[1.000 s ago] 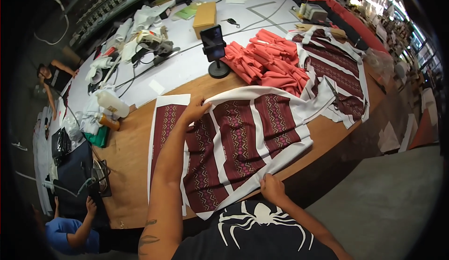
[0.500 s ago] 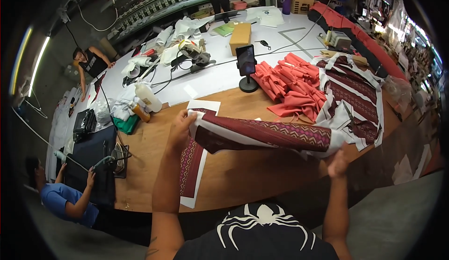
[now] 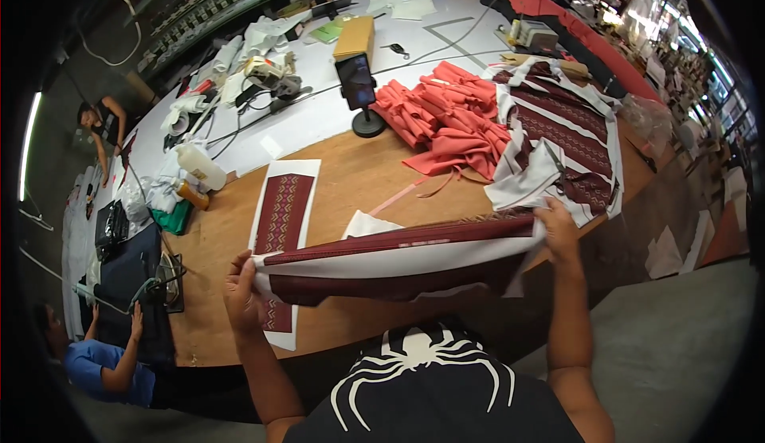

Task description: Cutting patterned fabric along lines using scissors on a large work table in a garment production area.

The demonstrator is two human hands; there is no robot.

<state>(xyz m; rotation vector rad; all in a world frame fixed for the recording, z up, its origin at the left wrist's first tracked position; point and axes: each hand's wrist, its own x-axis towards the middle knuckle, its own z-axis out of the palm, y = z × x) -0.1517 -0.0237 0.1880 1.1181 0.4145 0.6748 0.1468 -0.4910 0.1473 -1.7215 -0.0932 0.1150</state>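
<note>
While a person's left hand (image 3: 242,288) grips one end of a maroon-and-white panel (image 3: 398,264), stretched on the near side of the phone stand (image 3: 367,123), a patterned strip (image 3: 281,212) lies flat on the wooden table (image 3: 211,292) to the stand's near left, apparently already set out, passing beneath the panel. Just right of the stand, coral cloth pieces (image 3: 454,108) sit heaped, while the right hand (image 3: 559,229), at the stand's near right, grasps the panel's other end. Farther right of the stand, striped cloth (image 3: 566,128) lies bunched, suggesting work only partway through, the panel not yet down.
</note>
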